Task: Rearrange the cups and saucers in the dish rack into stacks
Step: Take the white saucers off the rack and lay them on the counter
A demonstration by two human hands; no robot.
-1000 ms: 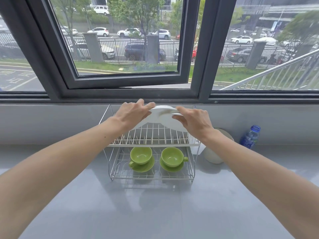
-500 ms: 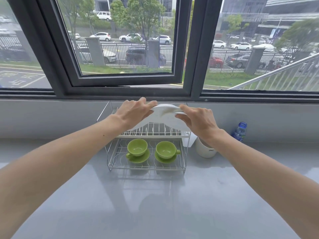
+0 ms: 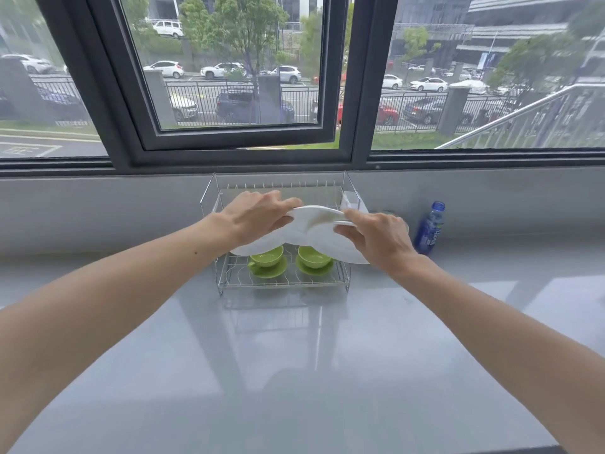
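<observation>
While the left hand [image 3: 258, 213] and right hand [image 3: 376, 235] each pinch a white plate [image 3: 330, 240] above the rack [image 3: 281, 280], lift them level and clear of the green cups [image 3: 266, 255] on saucers [image 3: 314, 268] below.

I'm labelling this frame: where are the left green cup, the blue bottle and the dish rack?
left green cup [image 3: 266, 256], head view, on its bowl
blue bottle [image 3: 429, 230], head view, on its label
dish rack [image 3: 218, 279], head view, on its front left post
</observation>
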